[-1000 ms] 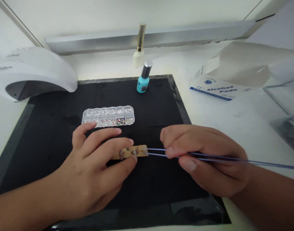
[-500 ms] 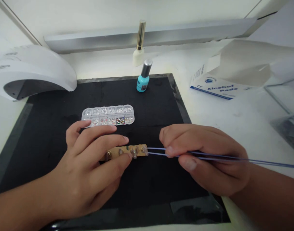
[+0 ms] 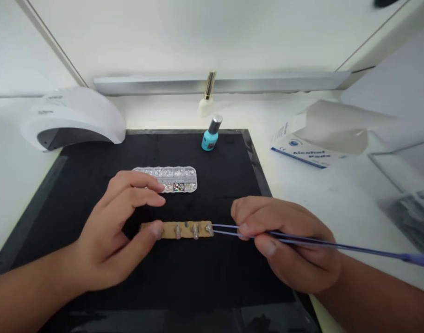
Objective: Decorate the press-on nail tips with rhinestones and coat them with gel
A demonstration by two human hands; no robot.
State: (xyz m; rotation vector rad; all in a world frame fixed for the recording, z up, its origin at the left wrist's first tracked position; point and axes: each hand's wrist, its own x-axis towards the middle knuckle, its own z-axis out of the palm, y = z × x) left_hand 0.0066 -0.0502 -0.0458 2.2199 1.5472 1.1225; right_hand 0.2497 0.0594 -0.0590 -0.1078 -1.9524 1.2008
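My right hand (image 3: pixel 291 240) is closed around long purple tweezers (image 3: pixel 416 260). Their two prongs are slightly apart and reach the right end of a tan strip (image 3: pixel 186 230), at a small clear nail tip (image 3: pixel 209 229). Several such nail tips stand along the strip, which lies on the black mat (image 3: pixel 212 277). At the strip's left end rests the thumb of my left hand (image 3: pixel 115 236); its fingers are apart from the thumb and hang over the mat. Behind them is a clear compartment case (image 3: pixel 179 178) of rhinestones, partly covered by those fingers.
A turquoise polish bottle (image 3: pixel 209 140) stands on the mat's far part, with a cream bottle (image 3: pixel 206 106) with a gold cap behind it. At the left is a white nail lamp (image 3: pixel 83 111). An alcohol pads box (image 3: pixel 302 152) sits at the right.
My left hand has drawn back left along the strip, uncovering more nail tips, and its fingers have lifted apart. The tweezers stay at the right end. The camera view has tilted up.
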